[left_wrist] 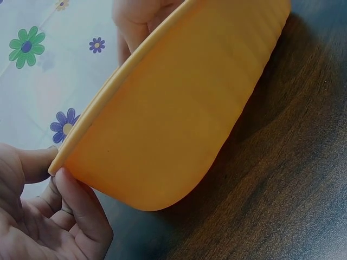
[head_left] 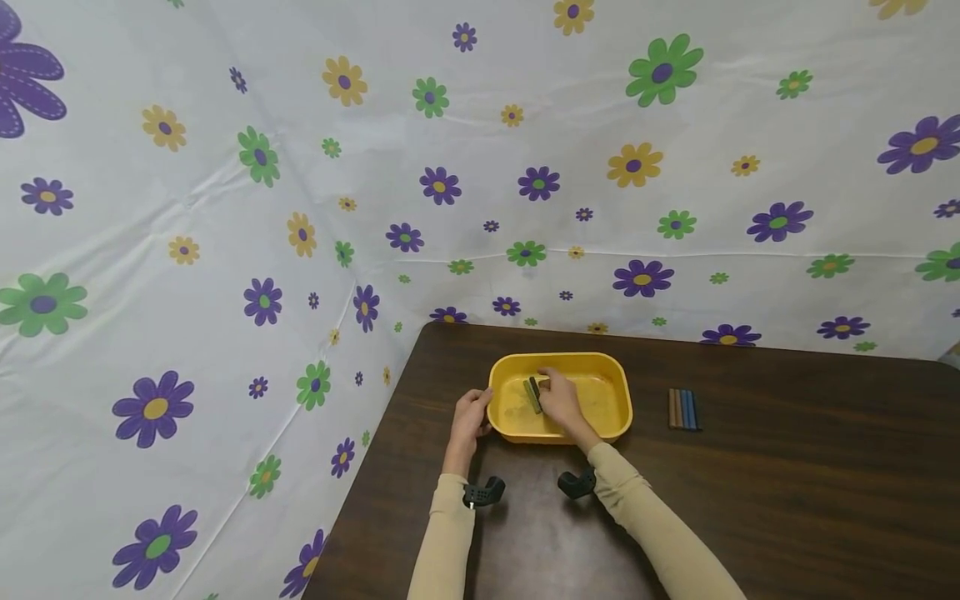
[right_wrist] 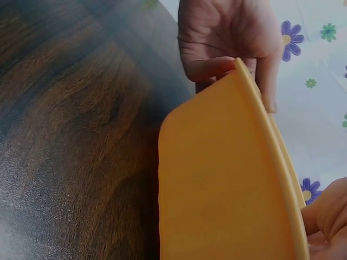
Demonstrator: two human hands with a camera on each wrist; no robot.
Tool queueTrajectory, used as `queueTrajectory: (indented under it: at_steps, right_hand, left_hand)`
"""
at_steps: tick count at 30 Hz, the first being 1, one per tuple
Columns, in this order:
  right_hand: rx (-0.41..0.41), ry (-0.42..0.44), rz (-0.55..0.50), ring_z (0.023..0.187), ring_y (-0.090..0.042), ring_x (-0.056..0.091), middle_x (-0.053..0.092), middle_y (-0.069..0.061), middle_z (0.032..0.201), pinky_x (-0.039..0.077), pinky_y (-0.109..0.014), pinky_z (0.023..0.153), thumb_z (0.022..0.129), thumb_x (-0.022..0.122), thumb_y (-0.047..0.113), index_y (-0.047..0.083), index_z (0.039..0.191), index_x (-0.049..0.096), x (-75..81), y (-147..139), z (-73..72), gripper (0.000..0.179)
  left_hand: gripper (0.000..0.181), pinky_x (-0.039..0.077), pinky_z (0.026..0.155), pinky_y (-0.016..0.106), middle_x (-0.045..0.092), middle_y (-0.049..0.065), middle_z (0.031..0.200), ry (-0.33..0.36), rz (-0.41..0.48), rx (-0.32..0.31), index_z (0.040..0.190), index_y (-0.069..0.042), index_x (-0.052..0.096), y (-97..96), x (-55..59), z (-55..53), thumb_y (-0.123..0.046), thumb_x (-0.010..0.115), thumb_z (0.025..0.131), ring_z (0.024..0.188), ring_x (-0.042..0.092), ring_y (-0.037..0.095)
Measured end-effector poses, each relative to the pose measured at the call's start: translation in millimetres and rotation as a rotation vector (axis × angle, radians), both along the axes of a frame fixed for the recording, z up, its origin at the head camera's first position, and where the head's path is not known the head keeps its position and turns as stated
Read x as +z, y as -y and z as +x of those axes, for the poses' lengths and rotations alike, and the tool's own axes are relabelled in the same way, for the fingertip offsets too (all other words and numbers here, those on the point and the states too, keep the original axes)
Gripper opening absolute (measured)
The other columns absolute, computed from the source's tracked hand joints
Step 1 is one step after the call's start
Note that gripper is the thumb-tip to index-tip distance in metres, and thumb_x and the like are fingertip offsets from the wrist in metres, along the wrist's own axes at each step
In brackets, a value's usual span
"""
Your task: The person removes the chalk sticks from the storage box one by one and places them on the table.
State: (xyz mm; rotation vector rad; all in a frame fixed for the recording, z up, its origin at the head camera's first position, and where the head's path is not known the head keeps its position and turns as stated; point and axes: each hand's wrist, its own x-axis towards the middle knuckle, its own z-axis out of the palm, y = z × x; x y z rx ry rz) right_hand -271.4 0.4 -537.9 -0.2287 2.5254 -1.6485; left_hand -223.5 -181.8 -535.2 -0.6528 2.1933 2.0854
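A yellow plastic basin [head_left: 622, 392] stands on the dark wooden table. My left hand [head_left: 470, 412] pinches its left rim, thumb over the edge and fingers beneath, as the left wrist view shows closely. Inside the basin lie an olive-green stick [head_left: 532, 397] and a dark stick [head_left: 534, 386], side by side, looking like pastels or crayons. My right hand [head_left: 561, 400] reaches over the near rim into the basin, its fingertips right at the upper end of the dark stick. I cannot tell whether they hold it. In the right wrist view the basin wall hides those fingertips.
Right of the basin, several similar sticks [head_left: 683, 409] in brown, blue and black lie in a neat row on the table [head_left: 795, 467]. A flower-printed white sheet [head_left: 570, 275] hangs behind the table and along its left side.
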Motion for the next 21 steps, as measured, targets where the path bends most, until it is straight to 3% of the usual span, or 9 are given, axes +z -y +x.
queueTrajectory:
  at_steps: [7,13,21]
  right_hand:
    - [0.083,-0.171,0.188,0.099,-0.043,0.069,0.068,-0.032,0.113,0.057,-0.048,0.079,0.085,0.052,-0.02,-0.015,0.135,0.055,-6.3,11,-7.1,0.05]
    - [0.134,-0.268,0.319,0.11,-0.048,0.064,0.064,-0.034,0.118,0.054,-0.053,0.092,0.085,0.055,-0.021,-0.016,0.128,0.057,-10.2,17,-12.9,0.044]
    - [0.218,-0.313,0.448,0.108,-0.045,0.064,0.061,-0.033,0.116,0.056,-0.051,0.089,0.087,0.073,-0.013,-0.015,0.129,0.057,-11.0,18,-15.5,0.045]
  left_hand:
    - [0.035,0.046,0.055,0.022,0.054,0.008,0.087,0.001,0.007,0.004,0.113,0.005,0.063,-1.6,-0.4,-1.7,-0.029,0.061,0.106,0.067,0.051,0.012]
    - [0.036,0.046,0.055,0.022,0.055,0.009,0.09,-0.002,-0.005,0.012,0.114,0.006,0.063,-4.7,-1.2,-3.0,-0.029,0.06,0.106,0.068,0.051,0.013]
    - [0.037,0.046,0.056,0.022,0.056,0.011,0.094,0.002,-0.009,0.025,0.117,0.006,0.062,-8.3,-1.9,-5.3,-0.029,0.059,0.107,0.071,0.051,0.014]
